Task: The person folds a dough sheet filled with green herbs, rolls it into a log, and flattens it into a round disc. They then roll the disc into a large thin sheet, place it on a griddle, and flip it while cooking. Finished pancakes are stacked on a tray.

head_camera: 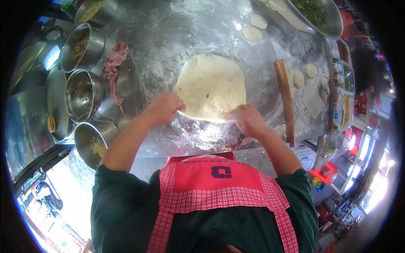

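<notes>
A wide, flat sheet of dough (210, 83) lies on the floured metal worktop (152, 132) in front of me. A few green flecks show in it. My left hand (166, 108) pinches its near left corner, and my right hand (248, 120) grips the near right corner. Between the two hands the near edge looks slightly lifted. To the right of the sheet rests a wooden rolling pin (285, 101), lying roughly lengthwise away from me.
Steel pots (83, 47) with fillings line the left side, beside a crumpled pink cloth (114, 63). Small dough rounds (258, 22) lie at the back and right. A white dough scraper (313, 100) is beyond the pin. A bowl of chopped greens (316, 14) stands far right.
</notes>
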The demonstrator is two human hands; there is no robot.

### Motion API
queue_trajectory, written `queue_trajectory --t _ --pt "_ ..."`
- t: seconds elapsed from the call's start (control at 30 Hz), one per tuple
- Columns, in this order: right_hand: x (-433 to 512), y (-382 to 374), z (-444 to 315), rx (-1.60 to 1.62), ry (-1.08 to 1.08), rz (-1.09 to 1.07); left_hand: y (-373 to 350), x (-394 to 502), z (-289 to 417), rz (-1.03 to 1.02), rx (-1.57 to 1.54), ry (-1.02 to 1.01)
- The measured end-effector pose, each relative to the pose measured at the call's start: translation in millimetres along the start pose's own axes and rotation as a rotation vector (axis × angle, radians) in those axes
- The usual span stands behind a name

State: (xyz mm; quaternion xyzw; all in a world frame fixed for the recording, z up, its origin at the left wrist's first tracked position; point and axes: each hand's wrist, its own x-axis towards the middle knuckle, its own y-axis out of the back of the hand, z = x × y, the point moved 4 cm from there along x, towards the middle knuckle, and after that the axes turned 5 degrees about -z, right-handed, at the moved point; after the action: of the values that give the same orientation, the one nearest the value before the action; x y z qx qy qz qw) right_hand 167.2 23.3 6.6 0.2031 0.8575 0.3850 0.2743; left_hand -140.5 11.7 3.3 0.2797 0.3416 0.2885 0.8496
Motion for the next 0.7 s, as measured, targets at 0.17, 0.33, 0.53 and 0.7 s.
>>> queue_trajectory --t 0.17,0.33,0.53,0.7 --pt "16 45 15 0.035 -0.03 0.336 16 12 -10 0.509 -0.053 0.179" --pt "88 69 64 -0.041 -0.445 0.292 37 87 -27 0.472 -0.255 0.547" --pt "92 59 48 0.122 -0.382 0.097 35 87 0 0.365 -0.129 0.373" --pt "69 54 53 0.79 -0.563 0.166 35 76 -2 0.22 -0.919 0.374"
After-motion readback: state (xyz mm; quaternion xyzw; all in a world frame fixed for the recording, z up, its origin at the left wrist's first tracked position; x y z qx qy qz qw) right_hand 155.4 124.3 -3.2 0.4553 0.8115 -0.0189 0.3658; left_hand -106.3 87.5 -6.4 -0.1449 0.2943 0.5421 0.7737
